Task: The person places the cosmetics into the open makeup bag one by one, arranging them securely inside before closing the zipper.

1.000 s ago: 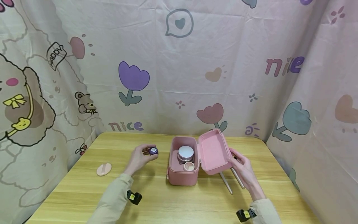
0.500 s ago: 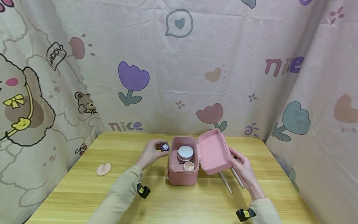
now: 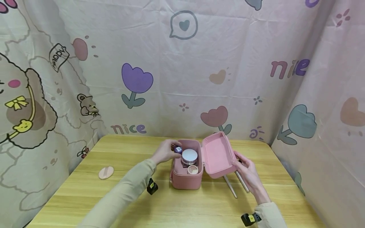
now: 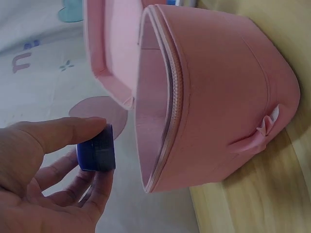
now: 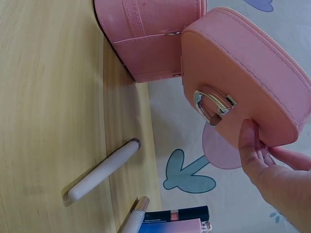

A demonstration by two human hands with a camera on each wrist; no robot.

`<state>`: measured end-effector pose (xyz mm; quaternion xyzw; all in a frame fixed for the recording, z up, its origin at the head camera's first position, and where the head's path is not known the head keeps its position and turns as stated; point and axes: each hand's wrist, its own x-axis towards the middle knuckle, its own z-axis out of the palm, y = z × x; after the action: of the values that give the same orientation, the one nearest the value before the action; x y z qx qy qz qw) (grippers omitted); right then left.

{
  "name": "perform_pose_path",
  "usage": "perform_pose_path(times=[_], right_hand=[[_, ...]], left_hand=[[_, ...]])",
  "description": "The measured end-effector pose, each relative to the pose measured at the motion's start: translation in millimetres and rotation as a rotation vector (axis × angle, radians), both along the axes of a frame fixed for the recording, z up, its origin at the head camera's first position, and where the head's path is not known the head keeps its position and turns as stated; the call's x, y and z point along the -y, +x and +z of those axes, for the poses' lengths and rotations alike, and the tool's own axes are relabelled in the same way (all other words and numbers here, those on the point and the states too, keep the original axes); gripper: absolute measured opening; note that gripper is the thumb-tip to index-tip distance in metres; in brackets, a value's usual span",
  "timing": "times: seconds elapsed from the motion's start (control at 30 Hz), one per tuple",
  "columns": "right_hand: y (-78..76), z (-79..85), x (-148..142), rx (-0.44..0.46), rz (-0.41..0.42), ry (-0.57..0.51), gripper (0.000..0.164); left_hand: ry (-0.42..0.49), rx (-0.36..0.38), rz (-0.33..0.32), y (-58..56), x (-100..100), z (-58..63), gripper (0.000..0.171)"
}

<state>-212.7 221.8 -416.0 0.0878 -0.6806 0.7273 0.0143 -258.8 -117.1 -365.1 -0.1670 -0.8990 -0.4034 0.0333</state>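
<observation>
A pink cosmetic case (image 3: pixel 186 181) stands on the table with its lid (image 3: pixel 218 155) swung out to the right. Thumb and fingers of my left hand (image 3: pixel 165 151) pinch a small dark blue squat jar (image 4: pixel 96 148) at the case's left rim. In the left wrist view the jar is just outside the opening, apart from the wall. My right hand (image 3: pixel 247 169) grips the lid's outer edge, thumb on its top near the handle (image 5: pixel 214 104). Inside the case lie a round compact with a pale lid (image 3: pixel 189 155) and a smaller round pot (image 3: pixel 192 170); something dark is partly hidden beneath.
A powder puff (image 3: pixel 106 172) lies at the table's left. Right of the case are a pale-handled brush (image 5: pixel 104 170) and a second pale handle (image 5: pixel 136 216). A dark tube (image 5: pixel 189 213) and a pink-blue tube (image 5: pixel 170 226) lie beyond. A printed curtain (image 3: pixel 171 79) hangs behind.
My left hand has carried the blue jar rightward from beside the case to its left rim. My right hand and the lid have stayed where they were.
</observation>
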Motion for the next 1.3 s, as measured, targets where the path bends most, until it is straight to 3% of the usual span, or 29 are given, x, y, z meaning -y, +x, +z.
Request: perform_pose_path(times=[0.1,0.27,0.4,0.63,1.1,1.3], right_hand=[[-0.2,-0.8,0,0.000,0.002,0.003,0.063],[-0.8,-0.9,0,0.001,0.005,0.006,0.064],[-0.1,0.1,0,0.005,0.004,0.004,0.063],[0.4,1.4,1,-0.001,0.002,-0.017,0.064],[-0.5,0.2,1,-0.006,-0.001,-0.014,0.064],[-0.8,0.0,0,0.001,0.000,-0.012,0.065]], left_hand=[[-0.057,-0.025,-0.024,-5.1,-6,1.1,0.045],[-0.118,-0.007,-0.035,-11.3,-21,1.0,0.043],[-0.146,0.025,-0.049,-13.8,-34,-1.5,0.040],[-0.212,0.006,-0.069,-17.1,-52,-9.0,0.038],[-0.255,0.068,-0.051,-22.4,-70,-27.1,0.037],[-0.307,0.100,-0.015,-17.1,-77,-28.1,0.036]])
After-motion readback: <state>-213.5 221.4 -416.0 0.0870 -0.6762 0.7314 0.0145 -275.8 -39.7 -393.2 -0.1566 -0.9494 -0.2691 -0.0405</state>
